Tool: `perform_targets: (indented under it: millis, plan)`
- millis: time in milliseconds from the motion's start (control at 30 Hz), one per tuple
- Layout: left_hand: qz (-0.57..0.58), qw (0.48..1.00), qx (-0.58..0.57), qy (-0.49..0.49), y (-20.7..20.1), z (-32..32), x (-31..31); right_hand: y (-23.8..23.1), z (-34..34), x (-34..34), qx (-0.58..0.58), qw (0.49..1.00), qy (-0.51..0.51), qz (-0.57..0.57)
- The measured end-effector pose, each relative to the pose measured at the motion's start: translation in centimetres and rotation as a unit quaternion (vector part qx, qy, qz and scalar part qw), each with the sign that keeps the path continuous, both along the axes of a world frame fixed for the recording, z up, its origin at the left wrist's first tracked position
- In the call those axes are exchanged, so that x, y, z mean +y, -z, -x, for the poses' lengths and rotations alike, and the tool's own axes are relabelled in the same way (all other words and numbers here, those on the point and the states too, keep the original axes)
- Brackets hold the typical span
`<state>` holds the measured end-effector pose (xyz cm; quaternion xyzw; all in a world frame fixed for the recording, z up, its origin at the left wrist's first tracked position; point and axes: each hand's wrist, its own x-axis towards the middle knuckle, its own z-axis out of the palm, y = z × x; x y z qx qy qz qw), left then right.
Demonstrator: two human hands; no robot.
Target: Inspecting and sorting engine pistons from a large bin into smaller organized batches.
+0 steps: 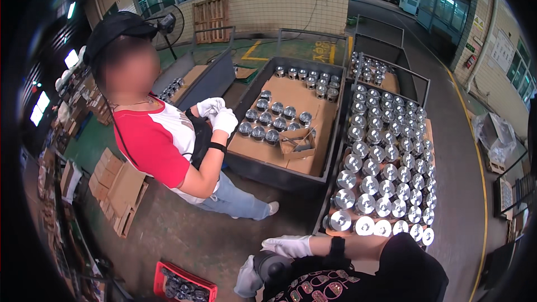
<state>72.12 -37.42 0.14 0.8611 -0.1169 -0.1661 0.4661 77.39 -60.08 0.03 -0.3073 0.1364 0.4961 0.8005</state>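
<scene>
At the bottom of the head view, my left hand (246, 278) and my right hand (286, 245), both in white gloves, are closed about a dark grey round part (273, 268). The left glove lies along its left side; the right glove is at its far side, some fingers partly hidden. The part is close to my black shirt, and its exact kind cannot be made out. To my right, rows of shiny metal pistons (386, 189) stand on a cart, nearest to my right forearm.
A co-worker (148, 140) in white gloves stands at left, beside a dark cart (279, 174) with pistons and a small cardboard box (298, 144). A red crate (208, 285) of dark parts is on the floor. Flattened cardboard (124, 193) lies farther left. More carts stand behind.
</scene>
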Motion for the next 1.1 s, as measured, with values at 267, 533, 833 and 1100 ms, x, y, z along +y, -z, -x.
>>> perform_targets:
  millis: [267,533,833,1100]
  plan:
    - [-0.079,0.997,0.016,0.021,-0.8,-0.7,-1.1,-3.4,0.0,0.2,-0.165,0.957,-0.106,0.211]
    - [-0.011,0.992,-0.114,0.052,0.2,-0.4,-0.8,2.3,0.4,0.3,-0.275,0.937,-0.106,0.19]
    - [-0.03,0.995,-0.084,0.054,1.0,-0.1,-0.4,-1.0,1.3,-0.7,-0.547,0.778,-0.124,0.283]
    - [-0.09,0.993,0.007,0.071,-2.0,1.4,-0.5,0.3,1.4,-0.6,-0.539,0.781,-0.179,0.259]
